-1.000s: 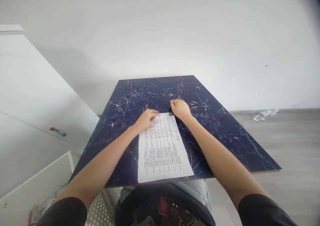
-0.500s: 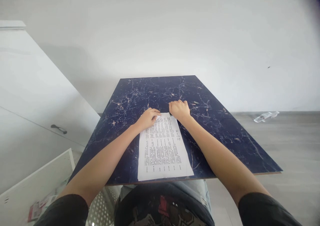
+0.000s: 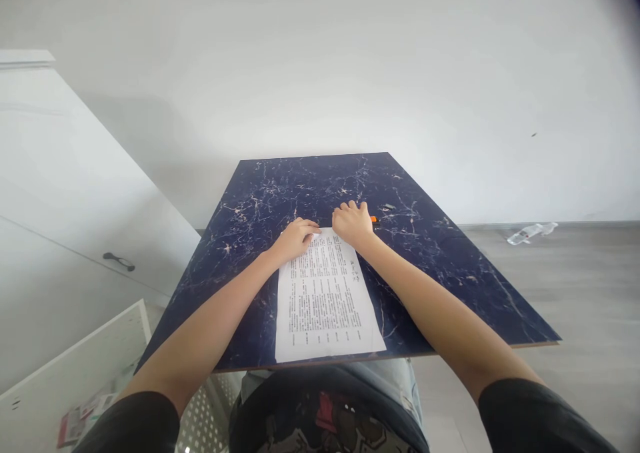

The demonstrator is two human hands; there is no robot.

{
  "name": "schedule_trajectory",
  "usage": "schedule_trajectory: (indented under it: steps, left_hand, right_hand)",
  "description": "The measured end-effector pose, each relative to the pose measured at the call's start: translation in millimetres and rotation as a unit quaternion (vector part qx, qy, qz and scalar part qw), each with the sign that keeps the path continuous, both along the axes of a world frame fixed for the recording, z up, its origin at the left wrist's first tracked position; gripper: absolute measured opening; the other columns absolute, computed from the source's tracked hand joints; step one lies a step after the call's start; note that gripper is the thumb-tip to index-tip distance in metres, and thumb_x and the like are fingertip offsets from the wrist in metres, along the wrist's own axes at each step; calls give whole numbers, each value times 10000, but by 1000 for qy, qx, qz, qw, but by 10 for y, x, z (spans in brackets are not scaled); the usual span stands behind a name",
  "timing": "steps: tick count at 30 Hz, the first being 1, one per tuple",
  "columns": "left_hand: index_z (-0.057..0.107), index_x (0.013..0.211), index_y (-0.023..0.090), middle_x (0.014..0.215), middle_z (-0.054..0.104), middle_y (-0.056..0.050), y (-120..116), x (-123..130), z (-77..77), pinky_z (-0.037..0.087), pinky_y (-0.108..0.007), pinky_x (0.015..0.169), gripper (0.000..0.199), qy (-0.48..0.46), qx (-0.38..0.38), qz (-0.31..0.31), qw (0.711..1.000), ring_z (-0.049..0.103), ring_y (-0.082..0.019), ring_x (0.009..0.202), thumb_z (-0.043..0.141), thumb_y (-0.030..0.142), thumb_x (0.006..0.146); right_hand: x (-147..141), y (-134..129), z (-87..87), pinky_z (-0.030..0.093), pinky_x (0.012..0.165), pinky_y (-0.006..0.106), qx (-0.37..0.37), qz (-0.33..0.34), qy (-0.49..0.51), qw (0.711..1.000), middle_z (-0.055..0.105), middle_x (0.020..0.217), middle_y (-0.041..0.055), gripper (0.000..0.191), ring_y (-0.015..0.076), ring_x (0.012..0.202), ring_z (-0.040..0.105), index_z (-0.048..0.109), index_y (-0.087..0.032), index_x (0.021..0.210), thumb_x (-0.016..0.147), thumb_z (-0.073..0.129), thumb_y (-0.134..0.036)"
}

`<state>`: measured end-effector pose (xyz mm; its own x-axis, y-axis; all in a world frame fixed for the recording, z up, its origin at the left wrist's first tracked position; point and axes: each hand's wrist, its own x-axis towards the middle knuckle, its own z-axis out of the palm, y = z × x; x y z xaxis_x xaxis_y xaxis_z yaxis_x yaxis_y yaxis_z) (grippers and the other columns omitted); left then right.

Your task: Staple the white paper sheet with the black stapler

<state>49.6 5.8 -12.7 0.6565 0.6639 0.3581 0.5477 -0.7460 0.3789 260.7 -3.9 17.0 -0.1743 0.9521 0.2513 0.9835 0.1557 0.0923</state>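
Note:
A printed white sheet of paper [image 3: 323, 299] lies on the dark blue marbled table [image 3: 310, 186], its lower edge near the table's front edge. My left hand [image 3: 297, 238] rests at the sheet's far left corner, fingers bent over it. At the far right corner, my right hand [image 3: 351, 222] is closed, its fingers curled. An orange and black object [image 3: 375, 220] sticks out from the right side of this hand; most of it is hidden. Beyond it a small dark item [image 3: 387, 207] lies on the table.
The white wall [image 3: 320, 66] stands behind the table. On the left is a white cabinet [image 3: 65, 193] with a dark handle; below it, an open white drawer [image 3: 75, 346] holds papers. A clear plastic object [image 3: 532, 233] lies on the floor at right.
My right hand has shifted slightly left over the sheet's far right corner. The orange and black object now shows beside it. My left hand has hardly moved.

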Motion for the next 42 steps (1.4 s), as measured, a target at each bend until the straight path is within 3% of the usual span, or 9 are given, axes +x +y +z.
schedule_trajectory:
  steps: [8, 14, 22, 27, 31, 33, 36, 39, 42]
  left_hand:
    - [756, 1143, 199, 1245, 704, -70, 16, -26, -25, 492, -468, 1011, 361, 5, 14, -13, 1000, 596, -243, 1091, 487, 81, 932]
    - [743, 1162, 208, 1275, 686, -70, 21, -37, -50, 492, -476, 1012, 357, 4, 0, -14, 1000, 590, -243, 1113, 474, 107, 950]
    - [740, 1158, 207, 1269, 689, -59, 37, -55, -48, 482, -489, 1024, 353, 9, -2, -8, 1000, 585, -240, 1100, 475, 109, 946]
    - [740, 1154, 205, 1267, 688, -67, 47, -68, -62, 477, -478, 1028, 350, 2, 3, -16, 1000, 587, -231, 1088, 471, 116, 948]
    - [736, 1160, 207, 1279, 682, -57, 33, -66, -53, 469, -483, 1035, 356, 10, -6, -9, 1000, 580, -229, 1075, 461, 119, 952]
    - [735, 1164, 217, 1288, 676, -50, 31, -64, -45, 464, -487, 1041, 365, 13, -12, -6, 1000, 576, -230, 1084, 455, 120, 953]
    - [743, 1139, 227, 1269, 677, -54, 40, -64, -31, 467, -484, 1034, 371, 4, -17, -4, 1000, 581, -230, 1085, 462, 105, 931]
    - [762, 1065, 218, 1213, 692, -74, 53, -75, -18, 475, -468, 1019, 326, -27, -26, -4, 999, 592, -228, 1046, 504, 107, 898]
    - [782, 983, 224, 1184, 700, -74, 67, -93, -14, 465, -461, 1032, 241, -52, -32, -4, 998, 601, -235, 1053, 580, 144, 878]
  right_hand:
    - [-3, -1, 28, 362, 961, 453, 0, -17, 46, 999, 708, 1123, 205, 506, 320, 1098, 595, 740, -123, 1031, 1055, 256, -268]
    - [187, 47, 110, 426, 768, 310, -34, -120, 182, 975, 747, 949, 168, 584, 261, 867, 695, 766, -155, 960, 1077, 252, -406]
    - [356, -27, 145, 366, 660, 267, -67, 9, 155, 986, 732, 816, 100, 646, 211, 758, 673, 732, -175, 786, 1068, 268, -523]
    - [481, 9, 160, 396, 701, 282, -45, -42, 129, 990, 741, 872, 131, 629, 232, 799, 687, 739, -168, 804, 1071, 253, -465]
    - [529, -45, 324, 406, 696, 300, 1, -85, 139, 987, 725, 823, 143, 651, 246, 764, 683, 734, -154, 783, 1072, 240, -463]
    - [426, -133, 413, 391, 655, 298, 13, -66, 171, 983, 700, 752, 130, 705, 229, 703, 659, 718, -152, 749, 1078, 190, -483]
    - [83, -322, 451, 356, 602, 289, -36, 27, 216, 975, 658, 666, 94, 747, 186, 610, 601, 687, -161, 699, 1078, 156, -525]
    - [-324, -504, 359, 348, 610, 282, -88, 134, 204, 966, 662, 683, 71, 677, 169, 626, 583, 676, -174, 695, 1078, 222, -499]
    - [-574, -597, 253, 376, 664, 292, -103, 189, 177, 960, 689, 759, 72, 591, 177, 695, 599, 687, -173, 746, 1078, 270, -429]
